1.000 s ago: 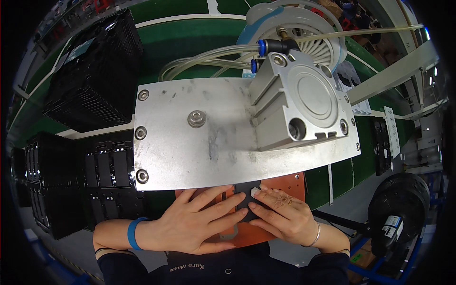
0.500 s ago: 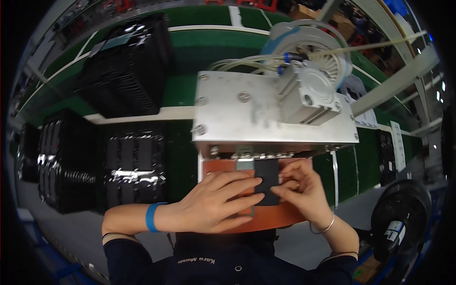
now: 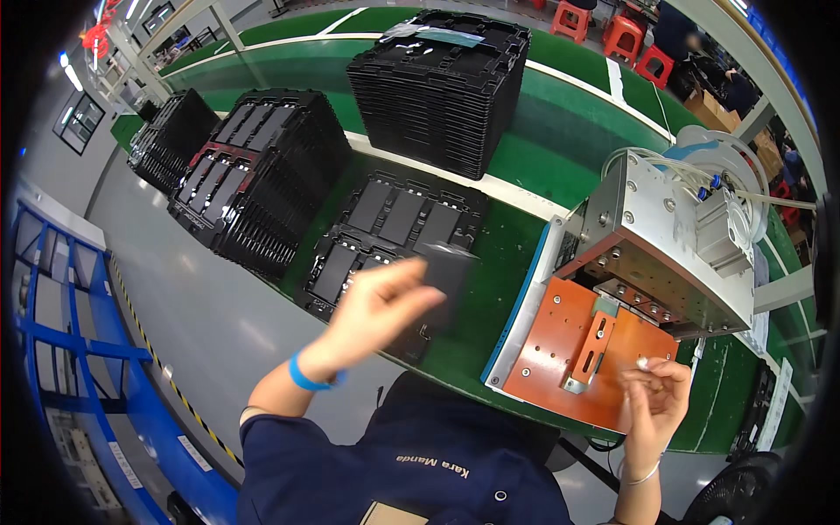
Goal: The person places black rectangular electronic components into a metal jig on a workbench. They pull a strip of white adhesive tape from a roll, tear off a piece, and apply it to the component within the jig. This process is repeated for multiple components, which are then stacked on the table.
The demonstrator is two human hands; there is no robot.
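My left hand point(image 3: 376, 306) is closed on a thin black rectangular panel point(image 3: 444, 282), smeared by motion, above the right part of a black tray point(image 3: 359, 234). Similar dark panels lie in the tray's compartments. On the right, my right hand point(image 3: 658, 398) is raised at the near right corner of an orange plate point(image 3: 538, 350), its fingers bent together. Something small and whitish shows at the fingertips; I cannot make out what it is. Slotted orange blocks point(image 3: 588, 354) sit on a metal strip in the middle of the plate, with no panel on them.
Behind the plate stands a metal press point(image 3: 652, 262) with a cylinder and air hoses on top. A tall stack of black trays point(image 3: 437, 96) stands at the back, and another stack with panels point(image 3: 254, 175) at the left. A fan point(image 3: 744, 490) is at lower right.
The view has swung left. My left hand has carried the black panel off the orange plate to the tray. My right hand has let go of the panel and stayed by the plate.
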